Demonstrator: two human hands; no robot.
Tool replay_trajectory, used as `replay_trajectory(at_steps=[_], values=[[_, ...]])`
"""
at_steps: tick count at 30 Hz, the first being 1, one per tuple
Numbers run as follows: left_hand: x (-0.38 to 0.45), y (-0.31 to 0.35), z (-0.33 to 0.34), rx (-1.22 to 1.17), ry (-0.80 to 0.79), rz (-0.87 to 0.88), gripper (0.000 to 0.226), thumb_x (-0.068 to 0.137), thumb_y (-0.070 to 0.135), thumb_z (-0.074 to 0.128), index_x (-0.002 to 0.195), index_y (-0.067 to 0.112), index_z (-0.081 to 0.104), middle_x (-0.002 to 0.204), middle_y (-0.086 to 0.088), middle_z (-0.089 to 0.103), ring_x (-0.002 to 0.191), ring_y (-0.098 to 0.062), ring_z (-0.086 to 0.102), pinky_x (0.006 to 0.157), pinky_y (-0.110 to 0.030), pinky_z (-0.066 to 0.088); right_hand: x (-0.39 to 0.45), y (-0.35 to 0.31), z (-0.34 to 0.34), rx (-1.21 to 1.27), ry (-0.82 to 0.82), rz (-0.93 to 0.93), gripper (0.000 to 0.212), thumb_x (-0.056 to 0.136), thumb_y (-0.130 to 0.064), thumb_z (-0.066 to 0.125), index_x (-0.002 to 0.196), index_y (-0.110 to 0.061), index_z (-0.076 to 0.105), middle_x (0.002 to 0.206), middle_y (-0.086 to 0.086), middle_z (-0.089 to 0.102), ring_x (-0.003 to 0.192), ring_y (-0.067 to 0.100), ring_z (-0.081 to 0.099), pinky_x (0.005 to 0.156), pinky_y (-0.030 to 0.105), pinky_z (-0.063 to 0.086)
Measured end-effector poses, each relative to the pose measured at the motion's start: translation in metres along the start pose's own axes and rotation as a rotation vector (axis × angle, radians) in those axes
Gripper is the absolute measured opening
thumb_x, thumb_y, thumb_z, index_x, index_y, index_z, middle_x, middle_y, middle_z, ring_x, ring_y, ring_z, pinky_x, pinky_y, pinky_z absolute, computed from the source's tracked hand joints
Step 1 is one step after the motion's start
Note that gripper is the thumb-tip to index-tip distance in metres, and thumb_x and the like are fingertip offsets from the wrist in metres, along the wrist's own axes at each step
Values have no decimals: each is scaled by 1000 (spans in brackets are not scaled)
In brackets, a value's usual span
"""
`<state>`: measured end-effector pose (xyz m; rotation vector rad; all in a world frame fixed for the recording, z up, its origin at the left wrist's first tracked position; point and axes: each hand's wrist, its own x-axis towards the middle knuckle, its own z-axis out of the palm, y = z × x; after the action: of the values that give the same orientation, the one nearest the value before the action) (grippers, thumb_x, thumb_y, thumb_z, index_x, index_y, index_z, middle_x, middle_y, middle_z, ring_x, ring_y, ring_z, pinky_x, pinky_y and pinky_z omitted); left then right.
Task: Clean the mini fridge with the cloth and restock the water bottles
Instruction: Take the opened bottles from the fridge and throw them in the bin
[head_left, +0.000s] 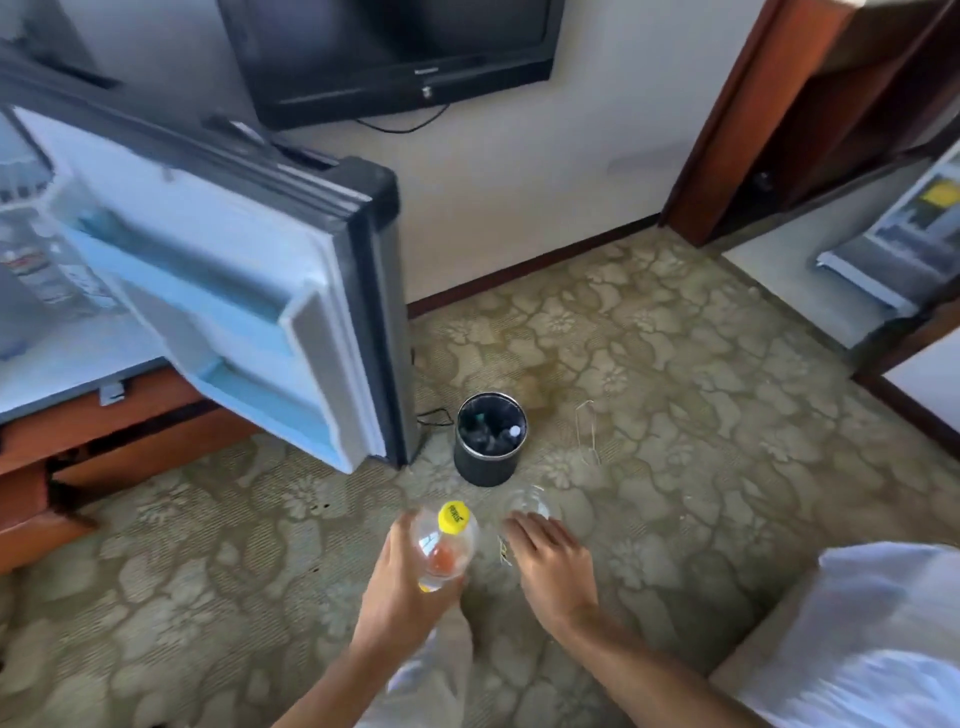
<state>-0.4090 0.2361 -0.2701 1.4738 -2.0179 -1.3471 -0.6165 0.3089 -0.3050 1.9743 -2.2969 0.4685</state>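
Observation:
My left hand (402, 574) grips a clear water bottle (442, 545) with a yellow cap, held upright above the carpet. My right hand (550, 561) reaches over a second clear bottle (530, 503) standing on the floor, fingers touching its near side; no cap shows on it. The mini fridge (47, 364) sits at the left on a wooden cabinet with its door (234, 291) swung wide open. A bottle (41, 270) lies blurred inside the fridge. No cloth is in view.
A black waste bin (488, 441) with rubbish stands on the patterned carpet just beyond the bottles, right of the fridge door. A TV (395, 52) hangs on the wall. A white bed corner (862, 634) is at the lower right, a wooden door frame (727, 130) at the upper right.

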Motion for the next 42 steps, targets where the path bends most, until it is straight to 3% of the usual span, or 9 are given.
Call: replay_trajectory(at_steps=[5, 12, 16, 21, 25, 28, 31, 38, 42], values=[[106, 14, 48, -4, -69, -33, 89, 69, 36, 92, 129, 56, 29, 119, 28, 48, 116, -14, 56, 86, -29, 47, 72, 74, 28, 48, -107, 84, 35, 69, 2, 61, 95, -19, 71, 99, -5, 72, 80, 16, 68, 70, 29, 56], [225, 23, 86, -9, -35, -154, 92, 70, 40, 91, 137, 54, 30, 120, 20, 57, 113, -19, 59, 86, -40, 52, 187, 166, 78, 36, -214, 135, 50, 52, 4, 77, 98, -14, 74, 90, -1, 74, 73, 18, 70, 63, 30, 58], [279, 22, 103, -36, 82, -174, 86, 70, 32, 92, 121, 71, 34, 108, 39, 58, 103, 1, 60, 79, -31, 48, 240, 203, 132, 39, -255, 52, 59, 56, 6, 74, 112, -13, 70, 95, -1, 70, 77, 18, 66, 70, 29, 55], [343, 3, 135, -51, 201, -244, 89, 69, 32, 94, 138, 48, 39, 111, 41, 50, 107, -10, 58, 81, -31, 45, 288, 243, 213, 69, -316, -23, 48, 70, 4, 62, 114, -12, 70, 104, 3, 72, 88, 20, 69, 79, 31, 57], [380, -14, 164, -82, 279, -291, 92, 66, 33, 95, 134, 54, 37, 121, 30, 57, 109, -15, 61, 86, -40, 54, 309, 268, 262, 52, -366, -83, 46, 72, 2, 51, 113, -12, 69, 105, 5, 72, 90, 24, 69, 77, 34, 58], [402, -29, 184, -27, 285, -324, 94, 65, 39, 95, 138, 50, 37, 124, 15, 63, 107, -22, 63, 85, -48, 58, 323, 282, 296, 38, -363, -140, 46, 70, 5, 64, 112, -12, 70, 107, 5, 70, 92, 23, 68, 80, 34, 58], [414, -40, 197, 8, 312, -336, 94, 66, 38, 95, 139, 48, 36, 120, 15, 63, 99, -20, 63, 75, -39, 54, 333, 297, 325, 51, -430, -78, 52, 67, -1, 79, 117, -15, 68, 119, 5, 68, 103, 25, 68, 80, 35, 60], [419, -45, 209, 58, 284, -398, 93, 69, 36, 93, 140, 45, 34, 119, 15, 61, 99, -20, 61, 77, -41, 56, 319, 318, 311, 218, -411, 173, 51, 73, 3, 66, 118, -21, 69, 110, -5, 71, 94, 18, 70, 67, 29, 57], [426, -37, 216, 77, 250, -402, 92, 69, 35, 93, 138, 43, 32, 122, 14, 58, 99, -19, 60, 76, -38, 54, 320, 309, 269, 493, -532, 202, 63, 77, -10, 65, 137, -28, 57, 128, -12, 66, 107, 6, 66, 89, 34, 56]])
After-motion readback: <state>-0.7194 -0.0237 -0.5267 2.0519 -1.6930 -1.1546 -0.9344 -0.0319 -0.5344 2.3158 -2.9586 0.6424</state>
